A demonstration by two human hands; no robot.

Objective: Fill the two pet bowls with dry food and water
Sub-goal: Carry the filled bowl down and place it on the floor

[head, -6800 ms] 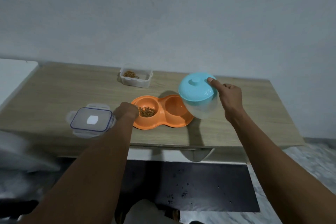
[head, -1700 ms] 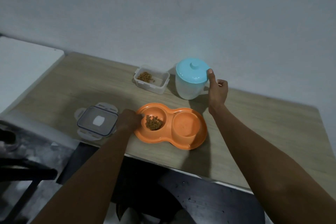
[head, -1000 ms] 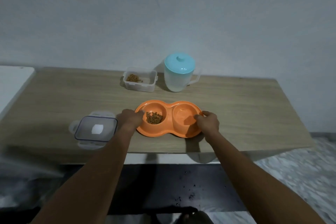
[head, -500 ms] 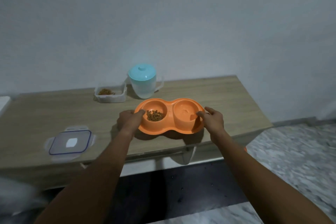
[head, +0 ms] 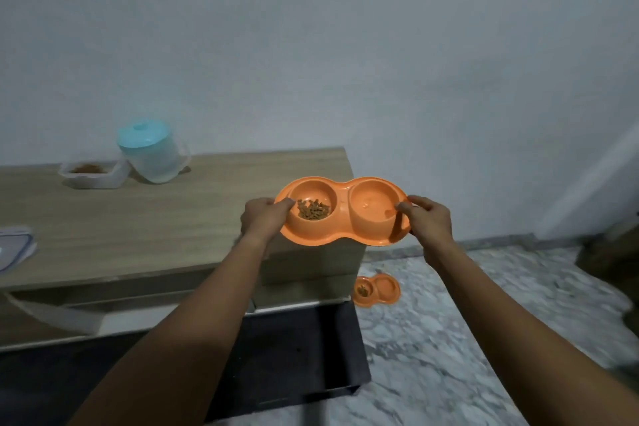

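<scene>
Lifted off the table [head: 138, 225], the double pet bowl [head: 342, 206] is gripped between left hand [head: 264, 220] and right hand [head: 428, 221], fingers curled over its ends; kibble [head: 313, 209] lies beside the left fingers; filling is judged done.

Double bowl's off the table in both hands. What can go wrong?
1. The left hand and right hand grip only the end rims of the orange double bowl; a tilt could slop its water onto the kibble or floor.
2. A second double bowl sits on the floor nearby and might get bumped.
</scene>
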